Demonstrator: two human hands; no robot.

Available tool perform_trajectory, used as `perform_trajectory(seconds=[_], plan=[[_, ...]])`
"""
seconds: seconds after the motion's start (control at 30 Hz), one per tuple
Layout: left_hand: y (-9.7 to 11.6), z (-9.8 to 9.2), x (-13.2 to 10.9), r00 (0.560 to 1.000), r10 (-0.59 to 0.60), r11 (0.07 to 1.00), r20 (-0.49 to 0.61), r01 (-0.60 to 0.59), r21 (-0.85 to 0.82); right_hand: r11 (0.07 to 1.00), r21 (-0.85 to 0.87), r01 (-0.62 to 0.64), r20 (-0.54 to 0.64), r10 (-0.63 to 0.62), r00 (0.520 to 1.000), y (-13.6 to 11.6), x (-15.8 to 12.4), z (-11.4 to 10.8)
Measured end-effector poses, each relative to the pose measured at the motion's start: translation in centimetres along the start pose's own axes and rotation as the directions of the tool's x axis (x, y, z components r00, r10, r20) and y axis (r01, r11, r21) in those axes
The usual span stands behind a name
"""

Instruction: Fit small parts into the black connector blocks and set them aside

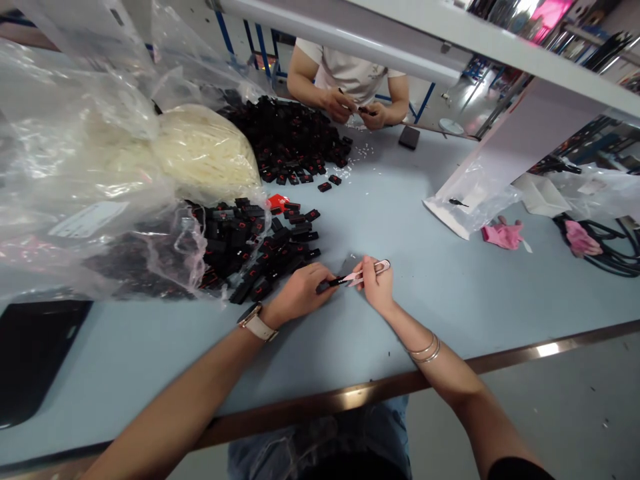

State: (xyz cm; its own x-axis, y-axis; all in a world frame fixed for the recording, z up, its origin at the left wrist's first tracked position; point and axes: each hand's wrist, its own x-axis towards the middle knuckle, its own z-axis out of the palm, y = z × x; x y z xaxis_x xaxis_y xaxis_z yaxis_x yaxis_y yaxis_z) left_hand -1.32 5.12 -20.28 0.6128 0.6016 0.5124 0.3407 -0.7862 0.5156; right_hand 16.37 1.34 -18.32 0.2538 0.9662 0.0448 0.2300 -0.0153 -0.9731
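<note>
My left hand is closed around a small black part with a red mark, held just above the light blue table. My right hand pinches a pair of small pink thread snips, whose blades touch the end of the black part. A watch sits on my left wrist and thin bangles on my right. Just left of my hands lies a pile of the same black parts, spilling from a clear plastic bag.
A second heap of black parts lies farther back, with a bag of white pieces beside it. Across the table a person's hands work on a part. Pink cloths, black cables and a black tray lie around.
</note>
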Motion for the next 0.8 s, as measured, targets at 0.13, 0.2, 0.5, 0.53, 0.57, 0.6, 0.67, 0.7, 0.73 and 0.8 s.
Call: perform_trajectory(seconds=[0.13,0.2,0.5,0.53,0.57,0.6,0.67,0.7,0.73,0.8], plan=[[-0.2,0.1,-0.1,1.0,-0.015,1.0,0.014,0.015,-0.013,0.987,-0.121,0.108,0.047,-0.103,0.994,0.3,-0.4,-0.1],[-0.2,0.1,-0.2,0.999,-0.022,1.0,0.023,0.023,-0.016,0.967,-0.184,0.176,0.071,-0.165,0.984,0.7,-0.5,-0.2],[-0.4,0.2,-0.3,0.999,0.001,1.0,0.034,-0.001,-0.005,0.844,-0.325,0.426,0.147,-0.399,0.905,0.8,-0.8,-0.3],[-0.4,0.2,-0.3,1.0,0.01,1.0,0.028,-0.01,-0.001,0.839,-0.337,0.427,0.151,-0.399,0.904,0.6,-0.8,-0.3],[-0.4,0.3,-0.3,1.0,0.018,1.0,0.021,-0.018,0.004,0.843,-0.345,0.413,0.153,-0.384,0.911,0.5,-0.8,-0.3],[-0.4,0.3,-0.3,1.0,0.024,1.0,0.017,-0.024,0.008,0.856,-0.346,0.384,0.149,-0.354,0.923,0.4,-0.8,-0.2],[-0.4,0.3,-0.2,0.999,0.039,0.999,0.011,-0.039,0.017,0.902,-0.319,0.291,0.126,-0.264,0.956,0.4,-0.6,-0.1],[-0.4,0.3,-0.2,0.999,0.048,0.999,0.008,-0.048,0.022,0.928,-0.29,0.235,0.108,-0.213,0.971,0.4,-0.6,0.0],[-0.4,0.4,-0.2,0.998,0.059,0.998,0.001,-0.059,0.026,0.951,-0.252,0.177,0.088,-0.16,0.983,0.5,-0.5,0.1],[-0.3,0.4,-0.1,0.997,0.078,0.997,-0.019,-0.077,0.031,0.983,-0.17,0.069,0.054,-0.06,0.997,0.7,-0.2,0.3]])
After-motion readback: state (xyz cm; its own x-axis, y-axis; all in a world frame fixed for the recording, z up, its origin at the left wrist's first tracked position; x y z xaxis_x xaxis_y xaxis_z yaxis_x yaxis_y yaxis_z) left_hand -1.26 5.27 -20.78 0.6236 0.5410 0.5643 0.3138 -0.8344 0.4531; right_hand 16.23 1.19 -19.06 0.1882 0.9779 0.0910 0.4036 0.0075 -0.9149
